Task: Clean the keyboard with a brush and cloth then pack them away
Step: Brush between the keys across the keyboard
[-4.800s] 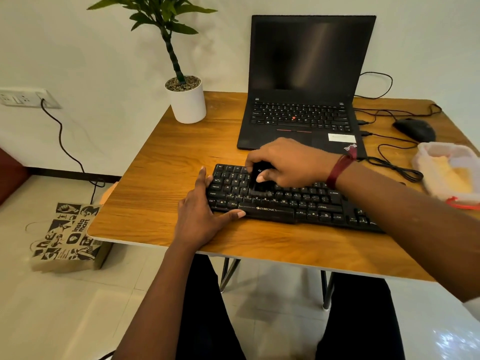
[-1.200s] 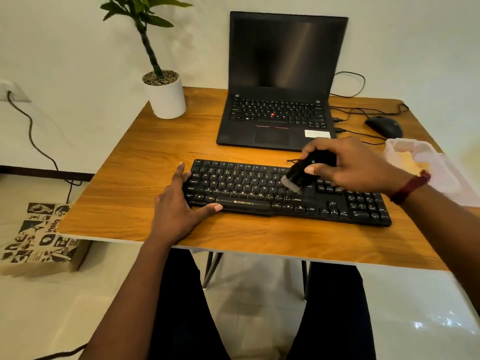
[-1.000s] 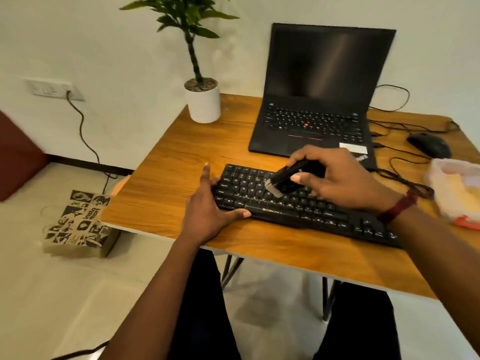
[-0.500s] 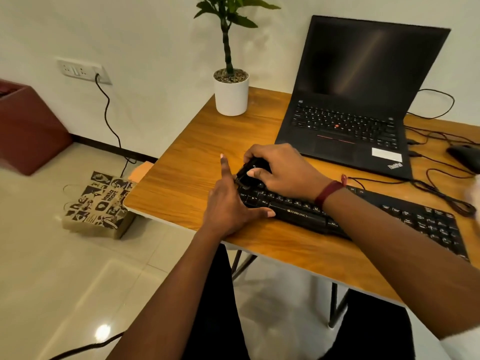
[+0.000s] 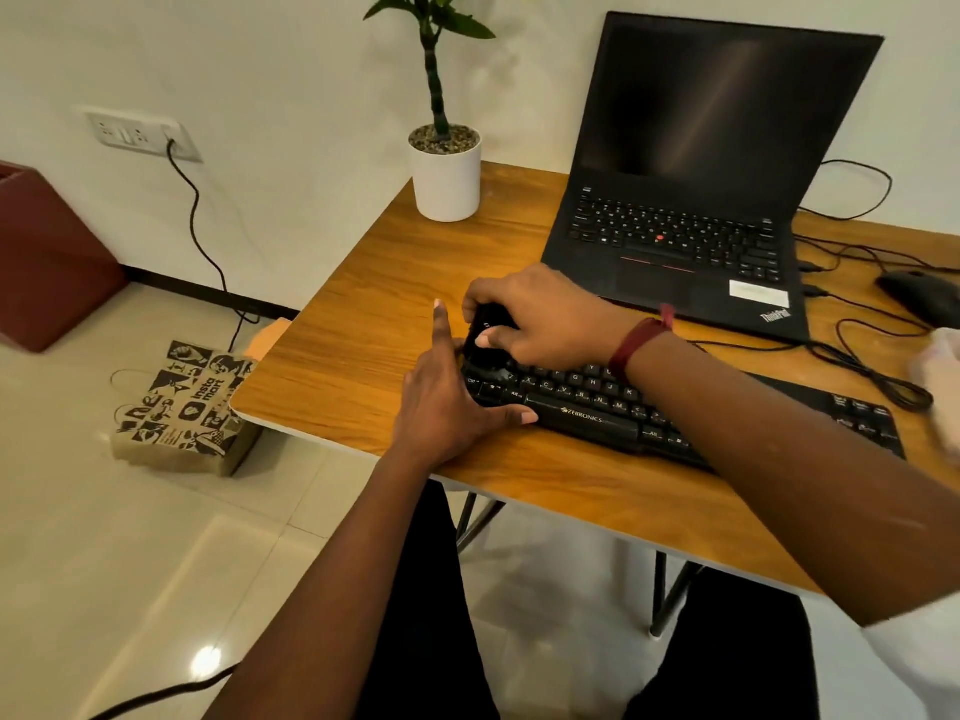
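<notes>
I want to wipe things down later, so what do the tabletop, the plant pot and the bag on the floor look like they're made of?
Tabletop: wood or wood-look laminate, smooth satin; grain lines and a pale edge strip suggest laminate.
Pot: white, matte, probably ceramic or plastic; can't tell which.
Bag: brown kraft paper, printed black, creased.

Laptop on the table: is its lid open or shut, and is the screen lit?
Open. The laptop has its lid raised nearly upright. The screen is dark, with only a faint reflection, so it is not lit.
</notes>
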